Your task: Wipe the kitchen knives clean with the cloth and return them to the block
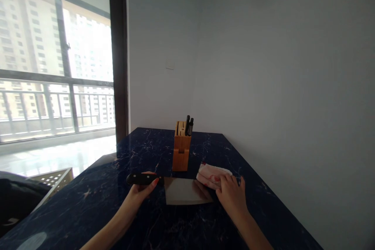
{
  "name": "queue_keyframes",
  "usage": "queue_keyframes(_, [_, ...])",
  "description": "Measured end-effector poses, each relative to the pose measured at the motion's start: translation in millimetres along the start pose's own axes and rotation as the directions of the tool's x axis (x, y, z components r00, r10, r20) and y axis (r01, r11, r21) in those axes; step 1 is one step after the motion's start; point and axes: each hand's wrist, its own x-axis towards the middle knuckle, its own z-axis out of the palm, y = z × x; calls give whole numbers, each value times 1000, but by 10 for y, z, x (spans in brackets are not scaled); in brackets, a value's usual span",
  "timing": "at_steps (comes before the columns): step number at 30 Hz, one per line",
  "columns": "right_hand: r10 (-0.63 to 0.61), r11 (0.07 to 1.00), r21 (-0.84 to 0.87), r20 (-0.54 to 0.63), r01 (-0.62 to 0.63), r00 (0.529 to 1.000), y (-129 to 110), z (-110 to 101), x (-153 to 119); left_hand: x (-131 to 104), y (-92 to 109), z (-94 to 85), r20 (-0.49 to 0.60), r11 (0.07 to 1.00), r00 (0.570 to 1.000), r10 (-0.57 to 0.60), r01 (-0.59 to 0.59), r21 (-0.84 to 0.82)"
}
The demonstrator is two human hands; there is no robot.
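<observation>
A cleaver with a broad blade and a black riveted handle is held level above the dark tabletop. My left hand is closed around its handle, and the blade points to the right. In my right hand is a folded pink and white cloth with red marks, gripped at its right side. The cloth is at the blade's far right corner; whether they touch I cannot tell. Behind the blade stands a wooden knife block holding two black-handled tools, with other slots visible in its top.
The dark blue marbled table runs back to a grey wall, which also borders its right side. At the left are a large window with a railing, and a chair with something black on it.
</observation>
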Motion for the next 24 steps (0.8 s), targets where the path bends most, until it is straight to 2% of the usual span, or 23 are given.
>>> queue_keyframes(3, [-12,998,62,-5,12,1000,-3,22,19,47,-57,-119,166,981,975,-147,166,-105])
queue_keyframes(7, [-32,995,92,18,30,999,46,67,31,42,26,-215,427,902,875,-229,356,-246])
queue_keyframes(10, [-23,995,92,11,21,1000,101,86,46,9,162,-253,525,860,811,-258,440,-257])
queue_keyframes(13, [13,996,89,8,-13,1000,151,86,63,0,256,-288,578,816,749,-324,530,-230])
queue_keyframes(15, [40,995,95,5,-40,999,177,77,74,16,266,-316,565,809,752,-338,539,-234])
queue_keyframes(20, [92,991,98,-10,-90,996,213,27,90,90,185,-404,429,845,834,-347,477,-241])
queue_keyframes(22, [106,992,74,-27,-104,994,220,7,95,108,173,-434,420,843,827,-375,492,-216])
queue_keyframes(24, [117,992,48,-51,-114,992,230,-8,104,107,194,-448,460,829,790,-405,529,-179])
